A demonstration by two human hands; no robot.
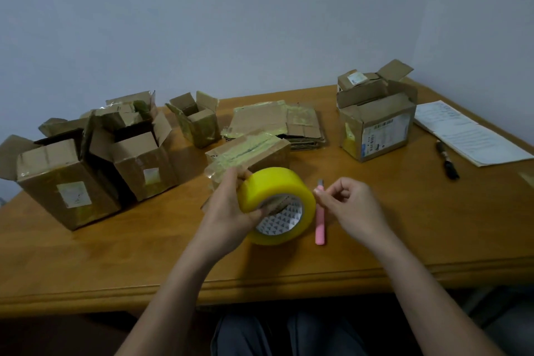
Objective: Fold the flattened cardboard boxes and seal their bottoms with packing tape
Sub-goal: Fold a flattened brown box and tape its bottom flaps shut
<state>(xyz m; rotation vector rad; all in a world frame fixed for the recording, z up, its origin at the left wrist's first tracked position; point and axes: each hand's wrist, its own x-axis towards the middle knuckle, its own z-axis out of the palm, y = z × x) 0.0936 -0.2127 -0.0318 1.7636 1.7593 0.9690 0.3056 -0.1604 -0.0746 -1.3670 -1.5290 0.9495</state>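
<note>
Yellow tape roll [277, 205] seen at centre of table, held tilted, its patterned core turned toward 5 o'clock. Sealed box [248, 159] found directly behind it at 12 o'clock, bottom up, seam taped over. Stack of flattened boxes [277, 124] laid further back at 12 o'clock. Open folded boxes grouped at 9 to 10 o'clock: large one [62, 179] nearest, second [141, 159] beside it, small one [196, 121] at 11. Two stacked boxes [375, 121] noted at 2 o'clock

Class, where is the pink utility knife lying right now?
In the head view, the pink utility knife lies on the table, just right of the yellow tape roll and beside the right hand.
</note>
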